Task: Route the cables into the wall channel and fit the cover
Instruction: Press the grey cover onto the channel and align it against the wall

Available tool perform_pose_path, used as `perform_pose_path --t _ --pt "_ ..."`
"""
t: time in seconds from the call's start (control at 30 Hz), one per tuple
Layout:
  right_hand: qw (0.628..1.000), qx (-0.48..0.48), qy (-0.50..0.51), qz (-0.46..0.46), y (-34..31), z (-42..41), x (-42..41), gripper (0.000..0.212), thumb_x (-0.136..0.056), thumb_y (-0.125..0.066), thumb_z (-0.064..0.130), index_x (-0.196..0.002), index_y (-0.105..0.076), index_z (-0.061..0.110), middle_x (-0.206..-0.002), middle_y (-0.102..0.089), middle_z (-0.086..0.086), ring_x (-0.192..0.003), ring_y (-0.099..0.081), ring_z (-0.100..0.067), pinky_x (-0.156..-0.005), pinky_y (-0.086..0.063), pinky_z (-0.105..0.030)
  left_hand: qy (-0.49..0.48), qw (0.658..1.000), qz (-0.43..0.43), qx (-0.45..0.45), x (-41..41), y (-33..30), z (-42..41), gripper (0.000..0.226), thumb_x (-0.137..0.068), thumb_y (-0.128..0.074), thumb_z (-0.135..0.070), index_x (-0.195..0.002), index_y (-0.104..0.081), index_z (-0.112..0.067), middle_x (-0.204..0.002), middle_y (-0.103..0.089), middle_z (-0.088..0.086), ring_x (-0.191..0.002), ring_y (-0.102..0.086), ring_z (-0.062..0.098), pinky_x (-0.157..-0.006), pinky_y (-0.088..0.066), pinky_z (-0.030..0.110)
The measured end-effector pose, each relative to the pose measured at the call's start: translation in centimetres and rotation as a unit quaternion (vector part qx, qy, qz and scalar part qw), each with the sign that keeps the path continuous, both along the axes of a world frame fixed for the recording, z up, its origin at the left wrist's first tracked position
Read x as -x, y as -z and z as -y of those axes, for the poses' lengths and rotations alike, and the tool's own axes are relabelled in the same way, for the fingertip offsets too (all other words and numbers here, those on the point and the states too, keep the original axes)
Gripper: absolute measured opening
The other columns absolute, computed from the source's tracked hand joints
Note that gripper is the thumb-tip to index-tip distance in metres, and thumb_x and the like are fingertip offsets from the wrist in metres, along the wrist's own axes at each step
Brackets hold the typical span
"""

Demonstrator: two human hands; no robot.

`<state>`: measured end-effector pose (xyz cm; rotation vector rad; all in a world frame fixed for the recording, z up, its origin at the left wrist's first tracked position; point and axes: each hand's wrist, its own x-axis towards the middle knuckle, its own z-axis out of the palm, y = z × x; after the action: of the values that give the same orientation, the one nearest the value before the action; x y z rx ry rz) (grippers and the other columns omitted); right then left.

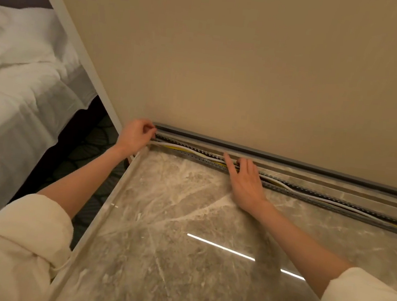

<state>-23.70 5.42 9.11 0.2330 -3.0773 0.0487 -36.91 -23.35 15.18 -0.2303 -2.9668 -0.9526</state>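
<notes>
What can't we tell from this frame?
Head view only:
- Left hand fingertips curl at the cover end; the grip itself is hidden.
- Channel and cables run off the right edge.
- Right hand covers the cables beneath it.
- Cable count: too small.

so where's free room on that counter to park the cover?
The marble counter is bare between the two forearms, from its left rim to the near edge. It is crowded only at the back: the channel with cables, the left hand and right hand.
</notes>
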Motion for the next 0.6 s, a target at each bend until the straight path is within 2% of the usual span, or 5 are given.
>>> perform_pose_path --t 0.1,0.23,0.33,0.43,0.6 --pt "1.000 0.008 0.015 0.001 -0.3 0.9 0.2 0.077 -0.078 -0.048 0.004 -0.148 -0.016 0.015 -0.117 -0.041 -0.017 -0.107 -0.038 -0.033 -0.096 -0.035 -0.042 -0.026 0.999 0.022 0.041 -0.1 0.8 2.6 0.012 -0.088 -0.061 -0.015 -0.093 -0.068 -0.006 -0.090 -0.072 0.013 -0.081 -0.063 0.021 -0.076 -0.049 0.032" --pt "0.999 0.014 0.044 0.007 -0.6 2.6 1.1 0.071 -0.078 -0.051 0.002 -0.143 -0.024 0.000 -0.135 -0.037 -0.023 -0.125 -0.033 -0.037 -0.109 -0.028 -0.045 -0.037 0.998 0.022 0.044 -0.1 1.1 4.4 0.014 -0.087 -0.061 -0.008 -0.097 -0.069 -0.003 -0.098 -0.072 0.014 -0.091 -0.065 0.025 -0.085 -0.049 0.034" --pt "0.998 0.027 0.047 0.007 -0.4 3.3 1.3 0.072 -0.076 -0.052 -0.001 -0.142 -0.022 -0.005 -0.134 -0.037 -0.022 -0.123 -0.034 -0.035 -0.107 -0.031 -0.041 -0.008 0.995 0.055 0.083 0.1 1.3 5.1 0.018 -0.087 -0.061 -0.008 -0.102 -0.070 -0.002 -0.103 -0.072 0.015 -0.094 -0.065 0.027 -0.088 -0.050 0.037" --pt "0.998 0.056 0.026 0.007 -0.1 2.9 1.2 0.076 -0.076 -0.052 0.000 -0.144 -0.018 0.000 -0.131 -0.037 -0.018 -0.120 -0.035 -0.032 -0.105 -0.032 -0.040 0.021 0.994 0.077 0.078 0.3 1.5 5.5 0.019 -0.087 -0.062 -0.006 -0.103 -0.070 -0.001 -0.104 -0.072 0.016 -0.095 -0.066 0.028 -0.092 -0.051 0.038" --pt "0.998 0.058 0.010 -0.005 0.0 2.5 1.1 0.063 -0.085 -0.049 0.007 -0.143 -0.026 0.005 -0.126 -0.042 -0.017 -0.114 -0.039 -0.031 -0.099 -0.035 -0.040 0.039 0.990 0.108 0.080 0.6 2.0 5.4 0.023 -0.086 -0.061 -0.002 -0.108 -0.069 -0.002 -0.109 -0.070 0.016 -0.099 -0.064 0.028 -0.094 -0.047 0.036"
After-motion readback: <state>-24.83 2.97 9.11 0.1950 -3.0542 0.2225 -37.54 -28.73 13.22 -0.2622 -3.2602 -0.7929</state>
